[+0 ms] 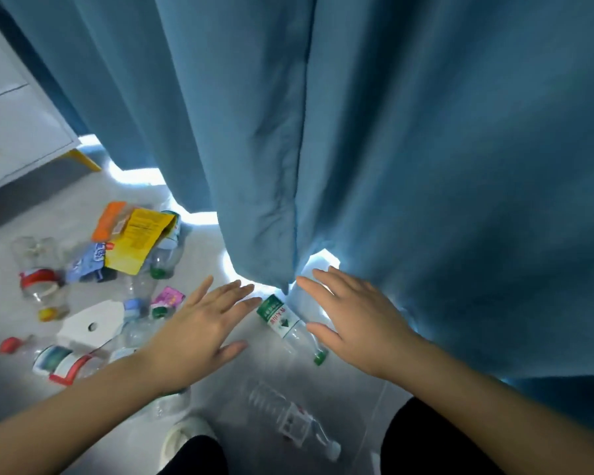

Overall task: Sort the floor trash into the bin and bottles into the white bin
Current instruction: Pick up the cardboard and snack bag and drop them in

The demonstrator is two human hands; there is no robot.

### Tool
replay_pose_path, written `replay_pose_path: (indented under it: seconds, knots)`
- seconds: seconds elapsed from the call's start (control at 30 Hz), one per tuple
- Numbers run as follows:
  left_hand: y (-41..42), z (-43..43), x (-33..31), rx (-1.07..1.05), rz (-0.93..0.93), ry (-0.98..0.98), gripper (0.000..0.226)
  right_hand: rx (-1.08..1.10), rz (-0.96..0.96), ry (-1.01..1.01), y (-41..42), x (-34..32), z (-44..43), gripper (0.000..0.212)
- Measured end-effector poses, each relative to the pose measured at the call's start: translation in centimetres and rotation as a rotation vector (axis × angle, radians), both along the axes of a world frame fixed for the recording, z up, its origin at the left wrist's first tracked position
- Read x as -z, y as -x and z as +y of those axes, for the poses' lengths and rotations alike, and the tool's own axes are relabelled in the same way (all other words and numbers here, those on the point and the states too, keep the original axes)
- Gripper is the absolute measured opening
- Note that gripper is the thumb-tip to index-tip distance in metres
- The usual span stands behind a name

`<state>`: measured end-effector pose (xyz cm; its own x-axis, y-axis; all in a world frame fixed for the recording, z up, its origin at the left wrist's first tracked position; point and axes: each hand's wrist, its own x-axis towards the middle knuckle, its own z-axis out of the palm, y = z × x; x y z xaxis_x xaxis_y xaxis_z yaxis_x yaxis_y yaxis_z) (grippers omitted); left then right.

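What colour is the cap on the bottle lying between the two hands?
Green; the cap of the bottle shows clearly in the head view.

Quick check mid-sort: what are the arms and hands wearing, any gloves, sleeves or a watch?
Nothing worn shows. The left hand and right hand are bare: no gloves, rings or watch. The left forearm and right forearm are uncovered to the frame edge, so no sleeves appear.

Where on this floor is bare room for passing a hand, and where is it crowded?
Bare floor lies between the yellow wrapper and the curtain hem, and between the white cabinet and the orange wrapper. Left of the left hand it is crowded with bottles and a white card.
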<state>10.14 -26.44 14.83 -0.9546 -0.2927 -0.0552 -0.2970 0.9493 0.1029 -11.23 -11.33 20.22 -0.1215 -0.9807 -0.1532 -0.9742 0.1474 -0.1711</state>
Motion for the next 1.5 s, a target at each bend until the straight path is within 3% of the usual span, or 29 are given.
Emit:
replay_pose_path:
  seconds: [0.2, 0.37, 0.57, 0.73, 1.03, 1.2, 1.37, 1.5]
  knots:
    - [-5.8, -4.3, 6.6, -0.192, -0.045, -0.078, 0.064, -0.154, -0.041, -0.041, -4.4, 6.6, -8.5, 0.057]
    - [-10.9, -7.0, 10.9, -0.411, -0.094, -0.176, 0.056, -0.266, -0.064, -0.203, -8.7, 11.9, -14.5, 0.062]
    - [-15.7, -13.1, 15.1, -0.723, -0.097, -0.218, 0.051, -0.257, -0.077, -0.350, -12.2, 17.5, -21.3, 0.062]
    - [-19.3, -18.3, 18.6, -0.930, -0.261, -0.193, 0.054, -0.241, -0.090, -0.367, -14.9, 21.8, -26.3, 0.066]
    - [-20.4, -21.7, 23.2, -0.894, -0.382, -0.221, 0.088, -0.360, 0.014, -0.386, -17.5, 27.5, -31.1, 0.069]
    - [-20.2, -22.1, 24.9, -0.884, -0.405, -0.197, 0.099, -0.302, -0.039, -0.410, -18.1, 29.7, -31.8, 0.038]
    - [-20.5, -22.5, 24.9, -0.978, -0.325, -0.229, 0.079, -0.241, -0.061, -0.468, -17.1, 30.9, -31.3, 0.023]
    - [-21.2, -22.8, 23.7, -0.997, -0.171, -0.273, 0.046, -0.050, -0.228, -0.286, -16.1, 29.8, -31.2, 0.015]
